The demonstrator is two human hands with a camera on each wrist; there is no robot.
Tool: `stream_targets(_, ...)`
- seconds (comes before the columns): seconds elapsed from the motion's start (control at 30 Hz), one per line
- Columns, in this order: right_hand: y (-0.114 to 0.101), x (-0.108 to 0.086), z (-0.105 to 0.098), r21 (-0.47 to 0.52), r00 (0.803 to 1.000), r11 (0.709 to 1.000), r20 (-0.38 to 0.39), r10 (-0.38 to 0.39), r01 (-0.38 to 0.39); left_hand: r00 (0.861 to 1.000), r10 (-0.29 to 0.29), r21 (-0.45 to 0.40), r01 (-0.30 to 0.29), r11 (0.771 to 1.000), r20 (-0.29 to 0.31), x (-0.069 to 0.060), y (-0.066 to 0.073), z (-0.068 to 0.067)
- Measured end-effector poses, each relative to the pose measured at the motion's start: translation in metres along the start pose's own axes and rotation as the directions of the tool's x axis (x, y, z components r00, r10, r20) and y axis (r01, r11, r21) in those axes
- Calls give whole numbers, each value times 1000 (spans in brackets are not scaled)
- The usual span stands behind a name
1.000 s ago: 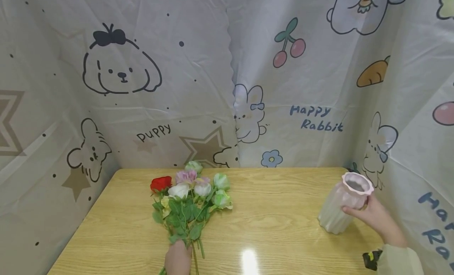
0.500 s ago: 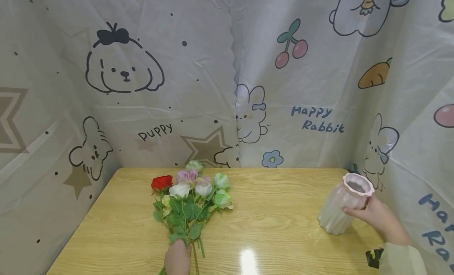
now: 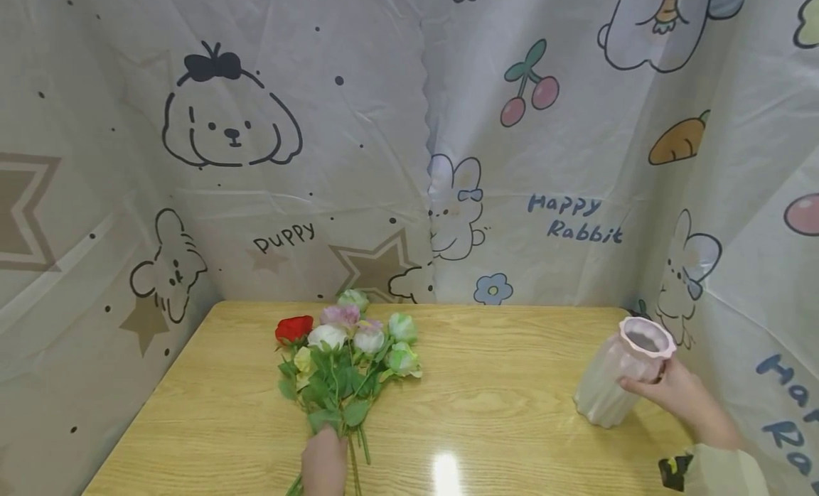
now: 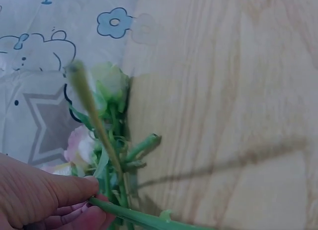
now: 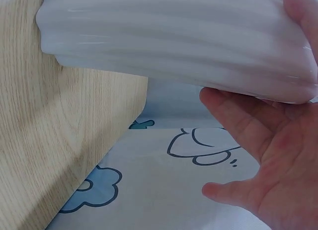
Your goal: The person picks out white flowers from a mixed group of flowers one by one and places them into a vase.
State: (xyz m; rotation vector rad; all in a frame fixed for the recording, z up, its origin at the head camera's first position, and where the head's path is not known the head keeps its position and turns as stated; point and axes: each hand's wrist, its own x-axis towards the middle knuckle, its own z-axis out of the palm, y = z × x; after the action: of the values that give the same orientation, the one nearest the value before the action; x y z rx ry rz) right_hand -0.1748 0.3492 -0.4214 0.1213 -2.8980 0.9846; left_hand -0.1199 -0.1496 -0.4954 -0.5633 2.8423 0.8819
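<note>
A bunch of artificial flowers with a red rose [image 3: 294, 329], white, pink, yellow and green blooms lies on the left half of the wooden table [image 3: 486, 382]. My left hand [image 3: 324, 462] is at its stems; in the left wrist view the thumb and fingers of that hand [image 4: 59, 202] pinch a green stem [image 4: 144, 218]. At the right, my right hand [image 3: 694, 403] grips the upper part of a pink and white ribbed vase [image 3: 617, 379], which stands tilted to the right. The right wrist view shows the vase [image 5: 174, 36] against the fingers of the hand [image 5: 293, 160].
Patterned cloth [image 3: 358, 162] hangs behind the table and at both sides. A small black and yellow object [image 3: 673, 472] is by the right sleeve [image 3: 726, 471]. Something dark green [image 3: 640, 310] shows at the table's back right corner.
The head view has shifted slightly. The left hand has moved a little upward and right at the stems, and the leaves by it have shifted slightly. The right hand keeps its grip on the vase.
</note>
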Motion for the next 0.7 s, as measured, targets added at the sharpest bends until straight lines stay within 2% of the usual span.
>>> stream_targets(0.23, -1, -1, 4, 51, 999, 998, -6, -38, 38, 997, 66, -30, -67, 997, -31, -6, 11, -8)
stream_targets(0.43, -5, -1, 9, 41, 998, 997, -13, -61, 62, 979, 153, -61, -162, 985, -134, -10, 24, -14)
stream_targets(0.57, -10, -1, 12, 55, 998, 996, -10, -70, 70, 970, 182, -52, -192, 980, -161, -11, 35, -20)
stream_targets(0.7, -16, -1, 14, 45, 998, 997, -7, -64, 65, 952, 216, -30, -227, 973, -216, -10, 46, -26)
